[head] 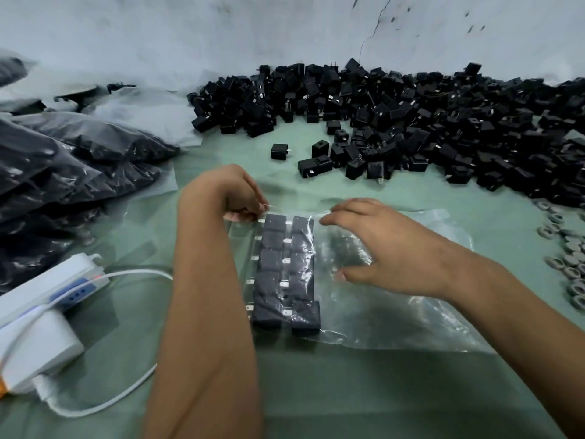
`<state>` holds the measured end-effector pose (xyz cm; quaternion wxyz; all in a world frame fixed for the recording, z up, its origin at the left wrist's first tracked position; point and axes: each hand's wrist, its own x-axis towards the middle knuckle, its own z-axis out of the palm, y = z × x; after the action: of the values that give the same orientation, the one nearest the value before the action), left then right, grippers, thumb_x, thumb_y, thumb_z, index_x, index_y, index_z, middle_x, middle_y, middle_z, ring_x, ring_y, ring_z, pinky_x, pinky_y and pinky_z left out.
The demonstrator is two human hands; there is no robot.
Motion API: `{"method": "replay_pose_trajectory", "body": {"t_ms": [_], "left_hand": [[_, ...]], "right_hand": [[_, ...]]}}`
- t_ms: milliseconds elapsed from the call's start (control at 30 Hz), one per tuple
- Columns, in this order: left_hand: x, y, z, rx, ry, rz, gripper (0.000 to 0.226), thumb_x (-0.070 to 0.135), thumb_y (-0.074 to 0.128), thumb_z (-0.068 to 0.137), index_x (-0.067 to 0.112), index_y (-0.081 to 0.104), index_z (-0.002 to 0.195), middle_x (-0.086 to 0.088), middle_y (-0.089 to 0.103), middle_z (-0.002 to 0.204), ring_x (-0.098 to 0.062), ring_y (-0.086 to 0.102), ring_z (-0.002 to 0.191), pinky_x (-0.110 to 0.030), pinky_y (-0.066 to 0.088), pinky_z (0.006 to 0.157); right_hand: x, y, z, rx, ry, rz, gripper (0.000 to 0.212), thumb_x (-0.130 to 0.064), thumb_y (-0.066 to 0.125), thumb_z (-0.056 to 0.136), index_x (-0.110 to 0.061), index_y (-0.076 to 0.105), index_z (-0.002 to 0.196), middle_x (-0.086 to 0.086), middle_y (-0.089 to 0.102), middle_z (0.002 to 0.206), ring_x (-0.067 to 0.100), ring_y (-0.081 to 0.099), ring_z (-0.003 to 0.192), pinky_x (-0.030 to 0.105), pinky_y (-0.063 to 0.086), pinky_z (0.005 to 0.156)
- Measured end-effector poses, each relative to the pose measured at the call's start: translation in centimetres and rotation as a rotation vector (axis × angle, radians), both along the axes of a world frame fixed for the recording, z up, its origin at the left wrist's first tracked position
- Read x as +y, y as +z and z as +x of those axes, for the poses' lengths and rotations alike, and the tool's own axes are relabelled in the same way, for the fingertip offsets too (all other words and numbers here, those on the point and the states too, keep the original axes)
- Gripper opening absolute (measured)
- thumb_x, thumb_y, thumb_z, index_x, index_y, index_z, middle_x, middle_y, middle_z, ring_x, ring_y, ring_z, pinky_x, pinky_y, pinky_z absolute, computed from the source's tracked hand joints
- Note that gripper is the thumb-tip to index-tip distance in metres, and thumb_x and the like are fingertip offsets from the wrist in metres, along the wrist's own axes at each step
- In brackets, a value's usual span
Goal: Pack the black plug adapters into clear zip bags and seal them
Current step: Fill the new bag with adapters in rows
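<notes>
Adapters [286, 270], ten apparently, in two columns of five, are being contained in one clear zip bag [380, 312] on the green table [316, 391]. Bag's far edge is being pinched by the left hand [228, 194]; right hand [386, 245] is being pressed flat, fingers spread.

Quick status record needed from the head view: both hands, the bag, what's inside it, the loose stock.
left hand: pinches the far left corner of the zip bag
right hand: fingers spread, resting on the bag
zip bag: lies flat on the green table
bagged adapters: two neat columns
loose adapters: large pile by the wall
</notes>
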<state>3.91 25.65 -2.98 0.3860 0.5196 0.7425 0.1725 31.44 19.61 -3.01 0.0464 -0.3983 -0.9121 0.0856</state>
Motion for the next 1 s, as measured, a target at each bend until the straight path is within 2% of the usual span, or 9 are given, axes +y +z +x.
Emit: {"method": "replay_pose_trajectory", "body": {"t_ms": [133,267,467,533,633,700,800,867,1000], "left_hand": [[-0.1,0.1,0.1,0.018,-0.011,-0.006,0.012,0.000,0.072,0.090,0.006,0.079,0.082,-0.021,0.075,0.078,-0.023,0.064,0.061,-0.042,0.061,0.079],[-0.2,0.4,0.3,0.020,-0.020,-0.010,0.016,-0.004,0.072,0.090,0.007,0.076,0.079,-0.007,0.071,0.058,-0.013,0.062,0.044,-0.023,0.055,0.046],[-0.1,0.2,0.3,0.045,-0.026,-0.022,0.013,-0.003,0.073,0.089,0.007,0.077,0.081,-0.008,0.072,0.064,-0.013,0.063,0.046,-0.023,0.057,0.049],[-0.1,0.1,0.2,0.046,-0.030,-0.029,0.012,-0.001,0.073,0.089,0.008,0.077,0.082,-0.008,0.073,0.067,-0.015,0.064,0.051,-0.028,0.062,0.059],[-0.3,0.3,0.1,0.059,-0.033,-0.015,0.011,-0.001,0.074,0.088,0.008,0.078,0.084,-0.010,0.074,0.071,-0.015,0.063,0.052,-0.027,0.059,0.059],[-0.4,0.6,0.2,0.066,-0.018,0.032,0.007,0.000,0.072,0.090,0.005,0.077,0.089,-0.010,0.074,0.071,-0.015,0.062,0.054,-0.026,0.054,0.056],[-0.1,1.3,1.2,0.144,0.023,0.220,0.007,0.009,0.072,0.094,0.011,0.074,0.087,-0.007,0.071,0.082,-0.018,0.063,0.072,-0.029,0.053,0.067],[-0.3,2.0,2.8,0.192,0.025,0.352,0.011,0.020,0.070,0.096,0.019,0.070,0.085,-0.002,0.068,0.089,-0.017,0.062,0.083,-0.033,0.050,0.080],[-2.2,1.2,8.0,0.286,-0.097,0.482,0.024,0.045,0.060,0.100,0.024,0.069,0.107,-0.005,0.063,0.123,-0.026,0.053,0.121,-0.047,0.045,0.106]], "right_hand": [[-1.5,-0.2,-1.6,0.027,0.103,-0.010,0.102,-0.055,0.081,0.077,-0.030,0.026,0.159,-0.012,0.034,0.156,0.007,0.019,0.145,0.036,0.025,0.124],[-1.6,0.0,-1.6,0.038,0.110,-0.055,0.112,-0.055,0.084,0.074,-0.035,0.016,0.161,-0.013,0.022,0.161,0.007,0.008,0.148,0.042,0.021,0.126],[-1.5,-0.8,-2.0,0.083,0.161,-0.058,0.115,-0.059,0.083,0.072,-0.036,0.014,0.161,-0.012,0.017,0.164,0.007,0.005,0.149,0.043,0.016,0.127],[-1.5,-1.2,-1.9,0.098,0.164,-0.081,0.112,-0.059,0.082,0.074,-0.037,0.016,0.161,-0.013,0.018,0.164,0.004,0.005,0.149,0.040,0.014,0.126],[-1.2,-0.8,-0.4,0.186,0.105,-0.092,0.092,-0.060,0.075,0.079,-0.039,0.030,0.157,-0.016,0.025,0.162,0.001,0.014,0.149,0.035,0.015,0.123],[-0.7,-0.3,1.5,0.349,-0.006,-0.040,0.059,-0.051,0.072,0.085,-0.037,0.055,0.140,-0.014,0.050,0.146,-0.003,0.039,0.136,0.031,0.031,0.117],[0.5,0.5,6.0,0.536,-0.308,0.195,0.010,-0.025,0.073,0.090,-0.028,0.071,0.099,-0.015,0.068,0.091,-0.004,0.062,0.085,0.013,0.049,0.073],[1.4,0.6,9.3,0.434,-0.574,0.215,0.011,-0.020,0.074,0.092,-0.025,0.068,0.084,-0.015,0.064,0.075,-0.001,0.059,0.070,0.017,0.041,0.059],[1.9,-0.2,12.4,0.372,-0.757,0.018,0.014,-0.016,0.071,0.094,-0.022,0.070,0.081,-0.005,0.072,0.071,0.013,0.069,0.063,0.026,0.048,0.062]]}}
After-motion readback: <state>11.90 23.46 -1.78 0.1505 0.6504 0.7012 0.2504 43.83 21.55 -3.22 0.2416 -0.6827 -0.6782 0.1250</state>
